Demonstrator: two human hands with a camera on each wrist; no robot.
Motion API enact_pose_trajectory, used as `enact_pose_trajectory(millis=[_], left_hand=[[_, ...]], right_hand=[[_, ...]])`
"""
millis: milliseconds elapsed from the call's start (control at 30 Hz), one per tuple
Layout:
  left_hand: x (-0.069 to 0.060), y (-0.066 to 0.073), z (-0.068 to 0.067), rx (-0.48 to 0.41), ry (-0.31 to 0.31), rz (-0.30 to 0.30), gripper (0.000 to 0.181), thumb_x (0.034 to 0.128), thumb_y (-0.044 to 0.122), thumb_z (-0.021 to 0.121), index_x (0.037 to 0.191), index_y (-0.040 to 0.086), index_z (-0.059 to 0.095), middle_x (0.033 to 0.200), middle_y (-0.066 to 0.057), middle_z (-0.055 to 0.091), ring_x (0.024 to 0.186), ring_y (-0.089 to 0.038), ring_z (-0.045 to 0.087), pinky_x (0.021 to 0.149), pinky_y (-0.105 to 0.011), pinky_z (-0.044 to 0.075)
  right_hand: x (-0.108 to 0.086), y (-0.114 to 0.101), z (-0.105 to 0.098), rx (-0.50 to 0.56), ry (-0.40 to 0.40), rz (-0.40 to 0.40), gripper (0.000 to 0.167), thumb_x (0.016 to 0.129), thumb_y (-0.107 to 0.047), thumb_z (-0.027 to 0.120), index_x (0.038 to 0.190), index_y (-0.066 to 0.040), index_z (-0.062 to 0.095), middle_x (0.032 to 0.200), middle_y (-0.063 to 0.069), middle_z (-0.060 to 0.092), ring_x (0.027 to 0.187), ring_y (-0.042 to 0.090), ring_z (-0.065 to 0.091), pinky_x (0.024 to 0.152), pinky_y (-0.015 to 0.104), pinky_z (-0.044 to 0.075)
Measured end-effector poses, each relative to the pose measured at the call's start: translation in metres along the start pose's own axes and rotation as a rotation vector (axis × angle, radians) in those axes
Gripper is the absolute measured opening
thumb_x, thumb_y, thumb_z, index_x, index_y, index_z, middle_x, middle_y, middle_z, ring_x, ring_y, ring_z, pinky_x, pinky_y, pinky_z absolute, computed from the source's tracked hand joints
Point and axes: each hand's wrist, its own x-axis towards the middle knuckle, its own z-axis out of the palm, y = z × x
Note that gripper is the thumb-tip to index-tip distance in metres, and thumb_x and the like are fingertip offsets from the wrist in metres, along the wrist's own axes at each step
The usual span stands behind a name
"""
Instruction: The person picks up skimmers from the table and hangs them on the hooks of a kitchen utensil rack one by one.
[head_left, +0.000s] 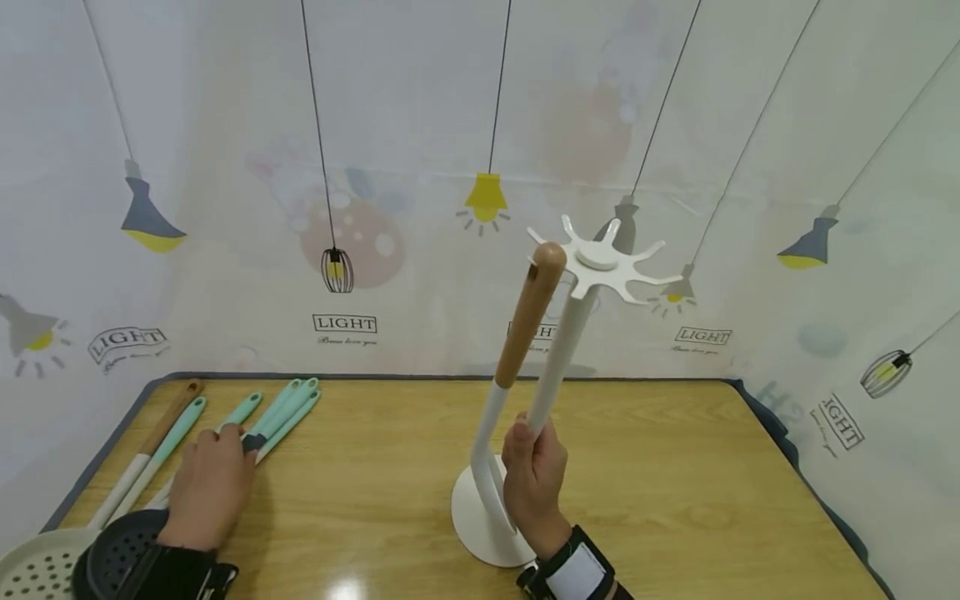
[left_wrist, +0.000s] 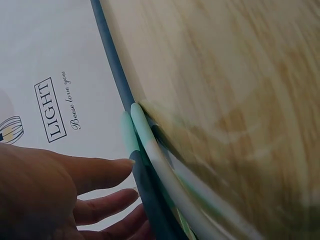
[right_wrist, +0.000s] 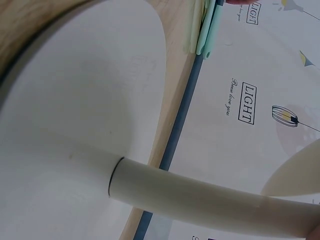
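My right hand (head_left: 536, 479) grips the pole of a white rotating utensil stand (head_left: 562, 358), which has a hooked top and a round base. A utensil with a wooden handle (head_left: 527, 321) and white lower part leans along the pole, its upper end beside the hooks; its head is partly hidden. At the table's left, my left hand (head_left: 212, 483) is over a bunch of mint-handled utensils (head_left: 281, 408). In the left wrist view, its extended fingertips touch the dark grey part of one handle (left_wrist: 147, 195). No curl round that handle shows.
A pale slotted skimmer (head_left: 45, 567) and a dark perforated one (head_left: 123, 542) lie at the front left, partly behind the left sleeve. Another wooden handle (head_left: 171, 417) lies near the table's left edge. A printed cloth backdrop (head_left: 420, 108) rises behind the wooden table (head_left: 675, 475).
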Motion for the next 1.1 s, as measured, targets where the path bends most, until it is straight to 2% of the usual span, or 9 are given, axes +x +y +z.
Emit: enact_pose_trajectory(millis=[167,333,433,533,700,1100], left_hand=[[0.003,-0.001,0.002,0.026,0.069,0.028,0.038,0.0949,0.008,0.068,0.119,-0.018,0.053,0.108,-0.041,0.053,0.098,-0.054,0.054,0.078,-0.057,0.047],[0.005,0.002,0.003,0.006,0.145,0.075,0.034,0.0940,0.006,0.068,0.110,-0.019,0.053,0.103,-0.042,0.053,0.097,-0.057,0.053,0.078,-0.060,0.044],[0.003,0.001,0.003,0.008,0.135,0.055,0.034,0.0934,0.006,0.068,0.108,-0.019,0.050,0.102,-0.042,0.051,0.096,-0.057,0.053,0.076,-0.060,0.044],[-0.001,-0.002,0.004,0.020,0.098,0.034,0.034,0.0927,0.007,0.070,0.104,-0.017,0.048,0.100,-0.040,0.051,0.095,-0.056,0.053,0.073,-0.058,0.045],[-0.003,-0.003,0.007,0.043,0.063,0.029,0.035,0.0916,0.009,0.072,0.100,-0.016,0.049,0.097,-0.039,0.050,0.091,-0.054,0.054,0.069,-0.056,0.046],[-0.003,-0.001,0.010,0.115,0.148,0.075,0.033,0.0882,0.008,0.076,0.085,-0.015,0.053,0.088,-0.034,0.048,0.077,-0.046,0.052,0.059,-0.053,0.048]], right_hand=[[0.006,0.003,0.001,-0.030,0.003,-0.015,0.034,0.110,-0.020,0.044,0.087,0.004,0.049,0.058,0.006,0.038,0.047,0.005,0.037,0.041,0.013,0.031],[0.011,0.005,0.002,-0.042,0.020,-0.004,0.036,0.110,-0.022,0.044,0.087,0.004,0.050,0.058,0.007,0.039,0.048,0.003,0.038,0.041,0.015,0.032],[0.009,0.004,0.003,-0.036,0.020,0.017,0.035,0.110,-0.023,0.045,0.087,0.004,0.050,0.058,0.007,0.040,0.048,0.002,0.039,0.040,0.015,0.033],[0.003,0.001,0.002,-0.049,0.024,0.028,0.035,0.110,-0.023,0.045,0.087,0.004,0.050,0.057,0.008,0.040,0.049,0.001,0.039,0.040,0.015,0.033],[-0.002,-0.003,0.000,-0.068,0.018,0.026,0.033,0.110,-0.021,0.045,0.087,0.003,0.050,0.057,0.007,0.039,0.048,0.002,0.039,0.040,0.014,0.032],[-0.001,0.000,0.001,-0.073,0.016,0.023,0.031,0.110,-0.017,0.044,0.088,0.004,0.050,0.058,0.007,0.040,0.049,0.002,0.039,0.040,0.014,0.033]])
